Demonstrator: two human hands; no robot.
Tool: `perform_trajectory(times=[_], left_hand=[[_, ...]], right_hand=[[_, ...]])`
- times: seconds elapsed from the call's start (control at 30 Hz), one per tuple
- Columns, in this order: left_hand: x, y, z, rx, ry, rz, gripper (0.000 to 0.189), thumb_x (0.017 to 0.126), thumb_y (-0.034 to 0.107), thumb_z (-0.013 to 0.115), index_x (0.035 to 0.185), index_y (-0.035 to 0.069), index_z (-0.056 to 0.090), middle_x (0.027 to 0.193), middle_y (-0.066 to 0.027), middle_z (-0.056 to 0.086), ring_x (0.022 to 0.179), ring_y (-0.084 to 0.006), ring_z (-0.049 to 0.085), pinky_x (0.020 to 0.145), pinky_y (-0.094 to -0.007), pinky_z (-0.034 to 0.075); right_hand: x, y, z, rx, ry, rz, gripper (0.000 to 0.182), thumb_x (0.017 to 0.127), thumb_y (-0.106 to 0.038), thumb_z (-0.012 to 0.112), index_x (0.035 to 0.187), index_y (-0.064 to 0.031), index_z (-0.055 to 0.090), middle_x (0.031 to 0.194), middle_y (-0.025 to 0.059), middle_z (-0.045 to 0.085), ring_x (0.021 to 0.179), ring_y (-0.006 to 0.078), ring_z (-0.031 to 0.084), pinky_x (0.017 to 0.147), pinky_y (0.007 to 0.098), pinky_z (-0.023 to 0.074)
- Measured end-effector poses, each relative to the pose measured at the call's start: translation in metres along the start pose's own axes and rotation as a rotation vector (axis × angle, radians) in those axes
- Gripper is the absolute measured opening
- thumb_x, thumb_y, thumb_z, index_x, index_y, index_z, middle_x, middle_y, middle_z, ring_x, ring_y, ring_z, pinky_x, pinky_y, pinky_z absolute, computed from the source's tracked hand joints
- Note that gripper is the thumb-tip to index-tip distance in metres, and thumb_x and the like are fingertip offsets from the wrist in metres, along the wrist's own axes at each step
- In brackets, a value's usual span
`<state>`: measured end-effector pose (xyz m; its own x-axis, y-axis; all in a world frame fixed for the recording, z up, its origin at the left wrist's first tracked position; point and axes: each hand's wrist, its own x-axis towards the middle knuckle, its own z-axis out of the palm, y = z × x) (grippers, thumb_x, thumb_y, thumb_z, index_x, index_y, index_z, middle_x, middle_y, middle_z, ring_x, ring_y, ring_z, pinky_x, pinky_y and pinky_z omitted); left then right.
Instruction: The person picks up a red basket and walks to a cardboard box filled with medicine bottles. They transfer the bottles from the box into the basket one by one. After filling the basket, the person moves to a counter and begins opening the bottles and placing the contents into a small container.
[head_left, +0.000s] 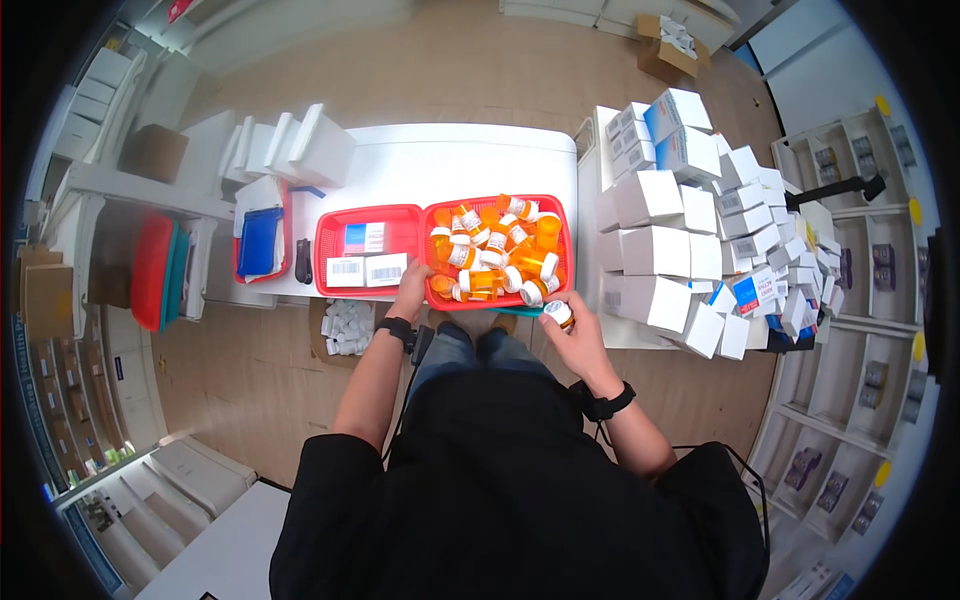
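Observation:
My right hand (579, 337) grips an orange pill bottle with a white cap (559, 313), at the front right corner of a red plastic basket (568, 247). Many orange pill bottles with white caps (496, 244) lie in a jumble in that basket. My left hand (412, 289) is at the basket's front left corner; whether its fingers hold the rim cannot be made out. A second red basket (321, 247) stands to the left, against the first, with two white boxes (366, 271) at its front and a blue, white and red box (364, 238) behind them.
Many white boxes (660, 247) are piled on the table at the right. White bins (311, 146) and a red tray with a blue pouch (259, 241) stand at the left. Below the table's front edge is a carton of white bottles (347, 327). A black object (303, 261) lies beside the left basket.

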<state>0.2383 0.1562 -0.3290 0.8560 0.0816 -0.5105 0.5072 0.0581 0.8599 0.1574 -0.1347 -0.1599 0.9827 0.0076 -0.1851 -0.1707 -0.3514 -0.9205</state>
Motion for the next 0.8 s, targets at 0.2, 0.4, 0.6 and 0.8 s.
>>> perform_trajectory(times=[0.2,0.4,0.6,0.8], left_hand=[[-0.031,0.078,0.014,0.975,0.081,0.535,0.062,0.072,0.019,0.07,0.129,0.003,0.053,0.121,-0.0193,0.052,0.118,-0.0362,0.046,0.1,-0.0432,0.042],[-0.002,0.104,0.019,1.247,-0.146,0.448,0.068,0.068,0.014,0.072,0.131,0.001,0.051,0.122,-0.0171,0.056,0.115,-0.0349,0.049,0.098,-0.0405,0.046],[0.007,0.091,0.031,1.377,-0.197,0.454,0.085,0.061,0.012,0.079,0.137,0.005,0.043,0.118,-0.0171,0.056,0.114,-0.0339,0.05,0.093,-0.0407,0.049],[-0.006,0.106,0.027,1.35,-0.239,0.541,0.092,0.058,0.012,0.083,0.139,0.006,0.04,0.123,-0.0189,0.053,0.116,-0.0356,0.05,0.094,-0.0414,0.049]], right_hand=[[0.016,-0.004,0.009,0.037,-0.046,0.064,0.028,0.084,-0.016,0.068,0.105,-0.0005,0.057,0.083,0.0121,0.065,0.074,0.0185,0.063,0.067,0.0311,0.0493],[0.026,-0.015,0.012,0.002,-0.094,0.055,0.029,0.085,-0.017,0.068,0.106,-0.0009,0.058,0.084,0.0124,0.066,0.074,0.0195,0.064,0.066,0.0313,0.0488],[0.029,-0.007,0.015,-0.032,-0.064,-0.039,0.022,0.089,-0.013,0.066,0.106,-0.0022,0.057,0.081,0.0045,0.061,0.066,0.0082,0.057,0.058,0.0241,0.0467],[0.029,-0.008,0.016,-0.038,-0.059,-0.077,0.022,0.089,-0.013,0.066,0.106,-0.0022,0.057,0.082,0.005,0.062,0.066,0.0085,0.058,0.058,0.0238,0.0466]])
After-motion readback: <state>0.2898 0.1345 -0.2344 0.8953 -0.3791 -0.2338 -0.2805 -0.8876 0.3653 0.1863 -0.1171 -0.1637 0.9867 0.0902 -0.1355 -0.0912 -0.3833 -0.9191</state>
